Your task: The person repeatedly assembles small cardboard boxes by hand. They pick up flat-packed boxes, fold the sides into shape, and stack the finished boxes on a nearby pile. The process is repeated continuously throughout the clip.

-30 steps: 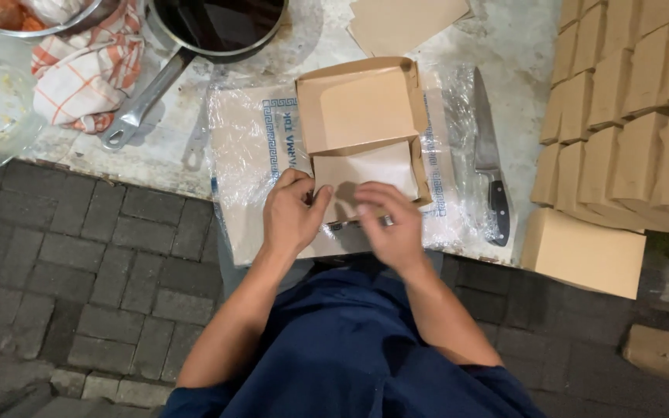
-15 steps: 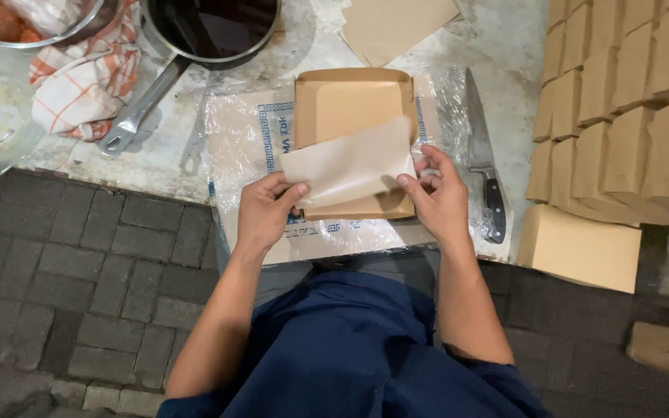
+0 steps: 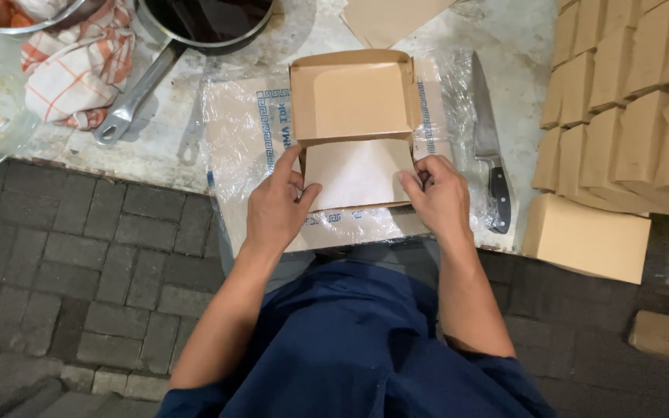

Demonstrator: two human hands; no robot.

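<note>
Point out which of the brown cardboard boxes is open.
The brown cardboard box lying between both hands on the plastic-wrapped board, lid flipped back and a paper sheet inside. The stacked brown boxes at right are all closed.

Stone counter (image 3: 288, 31) — on it a plastic-wrapped board (image 3: 241, 131), pan (image 3: 195, 23), checked cloth (image 3: 79, 70), knife (image 3: 489, 147).

The paper sheet (image 3: 358, 174) now lies seemingly flat inside the box (image 3: 350, 101); both hands lowered.

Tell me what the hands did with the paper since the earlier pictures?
The paper sheet, held up over the open cardboard box before, now lies flat in its near half. The left hand and right hand press its edges. Knife, pan and cloth stayed put.
</note>
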